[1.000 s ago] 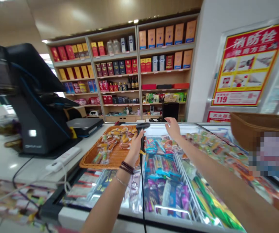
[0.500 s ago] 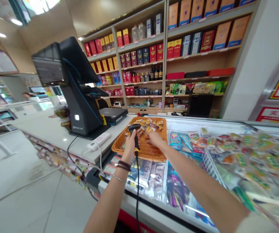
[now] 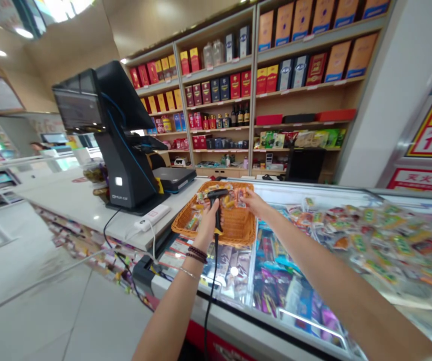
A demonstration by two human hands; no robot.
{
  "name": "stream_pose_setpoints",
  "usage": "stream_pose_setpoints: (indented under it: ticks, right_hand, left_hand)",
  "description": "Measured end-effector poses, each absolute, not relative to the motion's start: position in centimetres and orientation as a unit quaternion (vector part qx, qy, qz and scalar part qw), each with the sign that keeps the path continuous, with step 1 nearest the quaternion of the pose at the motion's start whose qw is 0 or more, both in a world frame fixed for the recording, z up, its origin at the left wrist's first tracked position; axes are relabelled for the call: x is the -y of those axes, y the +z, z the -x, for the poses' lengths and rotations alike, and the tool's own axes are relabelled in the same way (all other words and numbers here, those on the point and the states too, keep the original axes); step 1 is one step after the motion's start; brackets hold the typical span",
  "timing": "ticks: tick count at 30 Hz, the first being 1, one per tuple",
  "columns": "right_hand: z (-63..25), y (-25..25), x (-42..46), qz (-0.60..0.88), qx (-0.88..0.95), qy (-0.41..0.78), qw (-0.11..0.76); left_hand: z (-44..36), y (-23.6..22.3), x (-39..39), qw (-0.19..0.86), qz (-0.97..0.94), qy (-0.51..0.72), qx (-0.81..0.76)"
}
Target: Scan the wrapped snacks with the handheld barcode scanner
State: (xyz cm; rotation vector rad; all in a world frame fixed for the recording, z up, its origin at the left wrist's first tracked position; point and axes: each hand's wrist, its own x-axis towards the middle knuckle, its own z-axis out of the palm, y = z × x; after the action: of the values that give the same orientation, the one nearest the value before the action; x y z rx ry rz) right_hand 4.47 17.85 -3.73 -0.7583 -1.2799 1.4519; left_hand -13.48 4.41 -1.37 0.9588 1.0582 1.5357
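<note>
The left hand [image 3: 210, 225] clamps a corded barcode scanner [image 3: 219, 216], handle upright, head crosswise above the wicker basket [image 3: 234, 235]; the right hand [image 3: 253, 203] touches snack packets [image 3: 239, 198], grip unclear.

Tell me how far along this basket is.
Done: snack packets are gathered in the wicker basket. In hand: the left hand holds a barcode scanner over them; the right hand touches one. Left: the packets in the basket; how many are scanned cannot be told.
</note>
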Motion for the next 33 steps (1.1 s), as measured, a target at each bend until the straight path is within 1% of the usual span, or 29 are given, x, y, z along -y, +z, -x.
stream_pose_setpoints:
  ticks: [3, 7, 14, 23, 33]
  right_hand:
    - [-7.3, -2.7, -17.2, 0.29, 0.494, 0.617, 0.54]
    - [-10.6, -1.6, -16.3, 0.315, 0.471, 0.599, 0.566]
    - [-14.5, -0.2, -15.0, 0.339, 0.451, 0.573, 0.595]
    - [-16.6, 0.8, -13.8, 0.368, 0.423, 0.554, 0.616]
    - [-17.6, 1.0, -13.5, 0.383, 0.427, 0.536, 0.62]
  left_hand:
    - [11.2, -1.0, -3.5, 0.528, -0.438, 0.606, -0.402]
    - [8.2, -0.8, -2.3, 0.558, -0.486, 0.569, -0.358]
    - [5.4, -0.6, -1.6, 0.574, -0.525, 0.532, -0.335]
    - [3.8, 0.3, -1.1, 0.568, -0.542, 0.526, -0.327]
    - [3.2, 0.0, -1.0, 0.568, -0.557, 0.512, -0.323]
